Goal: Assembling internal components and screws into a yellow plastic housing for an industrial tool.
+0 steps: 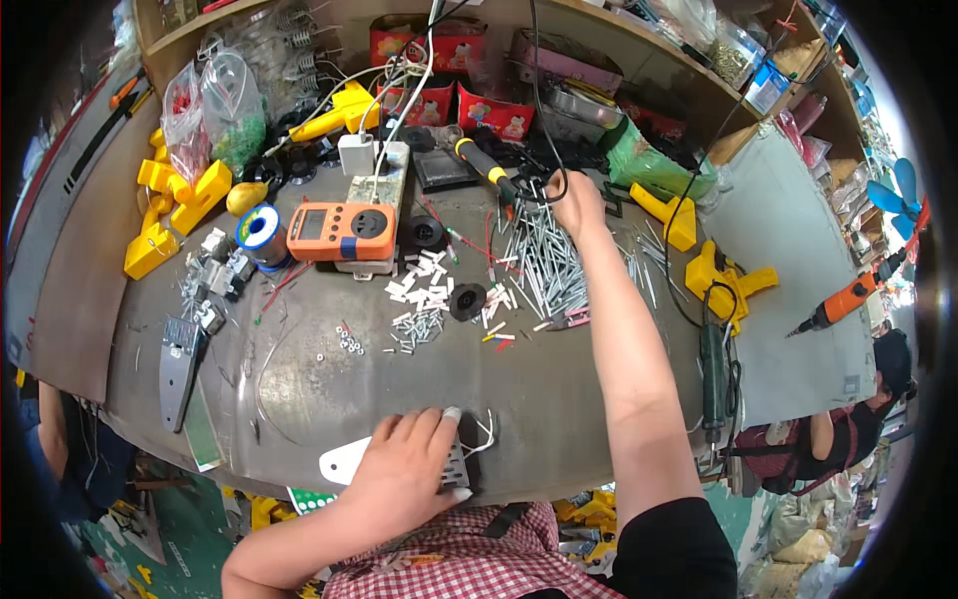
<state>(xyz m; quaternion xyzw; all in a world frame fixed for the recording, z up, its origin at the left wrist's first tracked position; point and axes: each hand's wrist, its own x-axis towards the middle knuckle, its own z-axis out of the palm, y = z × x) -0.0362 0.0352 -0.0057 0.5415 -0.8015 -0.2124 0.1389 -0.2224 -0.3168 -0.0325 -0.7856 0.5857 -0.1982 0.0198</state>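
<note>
At the front edge of the bench, my left hand point(404, 467) is closed over a flat white plate point(344, 462) with a rounded, holed end. The plate's slotted part shows beside my fingertips, and a thin white wire point(487, 431) curls out there. My right arm stretches to the back, where my right hand point(579, 205) has its fingers curled at the far end of a pile of long silver screws point(544, 262). What those fingers hold, if anything, is hidden. Just left of them lies a yellow-and-black handled tool point(483, 163), and a black cord hangs across.
An orange meter point(341, 233), a solder spool point(261, 236), small white pieces point(419, 285) and short screws point(416, 329) lie mid-bench. Yellow housings point(205, 195) stand left, others point(714, 280) right. A soldering iron point(713, 374) and an orange screwdriver point(848, 299) hang right. Other people are at both sides.
</note>
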